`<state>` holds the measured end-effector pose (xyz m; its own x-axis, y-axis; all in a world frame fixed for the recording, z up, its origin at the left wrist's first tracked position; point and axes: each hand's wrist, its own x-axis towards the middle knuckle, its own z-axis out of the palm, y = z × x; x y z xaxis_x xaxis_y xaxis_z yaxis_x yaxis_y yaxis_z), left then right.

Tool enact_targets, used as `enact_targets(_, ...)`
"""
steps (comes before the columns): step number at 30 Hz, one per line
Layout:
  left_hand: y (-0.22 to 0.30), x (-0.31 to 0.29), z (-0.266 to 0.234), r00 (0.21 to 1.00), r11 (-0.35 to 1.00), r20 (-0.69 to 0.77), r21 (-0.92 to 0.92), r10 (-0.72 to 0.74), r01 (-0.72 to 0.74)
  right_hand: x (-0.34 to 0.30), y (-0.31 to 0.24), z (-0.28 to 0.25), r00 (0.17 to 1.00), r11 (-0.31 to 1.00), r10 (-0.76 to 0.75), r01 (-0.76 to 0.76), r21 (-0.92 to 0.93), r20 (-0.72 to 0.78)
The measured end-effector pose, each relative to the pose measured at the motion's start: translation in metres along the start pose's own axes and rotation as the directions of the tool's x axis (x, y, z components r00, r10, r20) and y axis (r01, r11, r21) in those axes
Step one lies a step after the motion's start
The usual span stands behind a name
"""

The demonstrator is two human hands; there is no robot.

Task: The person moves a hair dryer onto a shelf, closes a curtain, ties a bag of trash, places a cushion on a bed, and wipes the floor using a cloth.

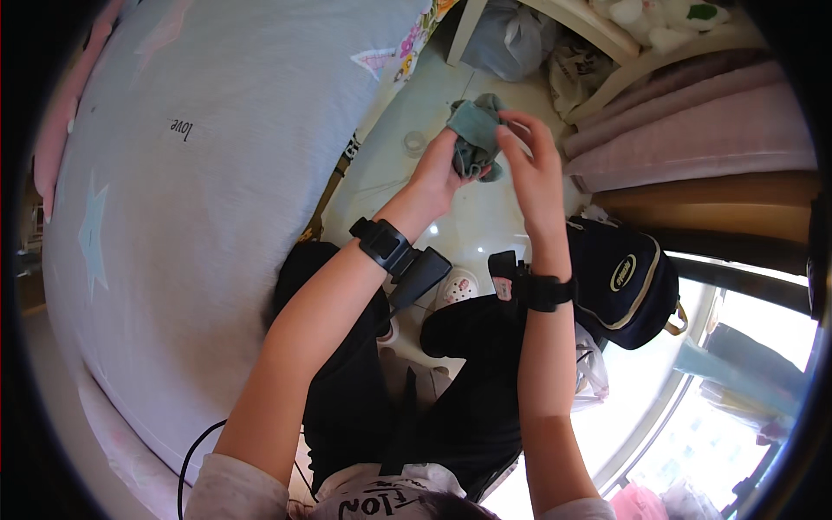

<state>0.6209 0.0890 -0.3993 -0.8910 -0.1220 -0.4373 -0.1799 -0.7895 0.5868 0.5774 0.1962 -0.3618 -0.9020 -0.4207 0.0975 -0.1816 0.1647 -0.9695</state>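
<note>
A folded, grey-green cloth bundle (476, 124) is held up in front of me over the floor. My left hand (438, 170) grips it from below and from the left, and some of its fingers are hidden behind the fabric. From the right, my right hand (532, 160) reaches in, with its thumb and fingertips at the bundle's upper right edge, closed on the cloth there. A loose fold hangs at the bottom of the bundle. The exact kind of cloth item cannot be made out. Both wrists wear black straps with small devices.
A bed with a pale blue-grey cover (199, 199) fills the left. To the right are a dark backpack (633, 277) and pink folded bedding (693, 147). Plastic bags (511, 43) lie at the back. A clear round object (414, 142) sits on the tiled floor, near a white clog (457, 288).
</note>
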Motion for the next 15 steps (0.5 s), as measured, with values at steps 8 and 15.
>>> enact_targets(8, 0.005, 0.005, 0.001, 0.998, 0.998, -0.038, 0.045, -0.040, 0.041, 0.008, 0.018, 0.006, 0.990, 0.975, -0.125, 0.109, -0.193, -0.071)
enact_targets(15, 0.006, 0.011, -0.001, 0.999, 0.990, -0.038, 0.138, 0.003, 0.003, 0.013, 0.009, -0.011, 0.972, 0.950, 0.219, -0.193, 0.246, -0.085)
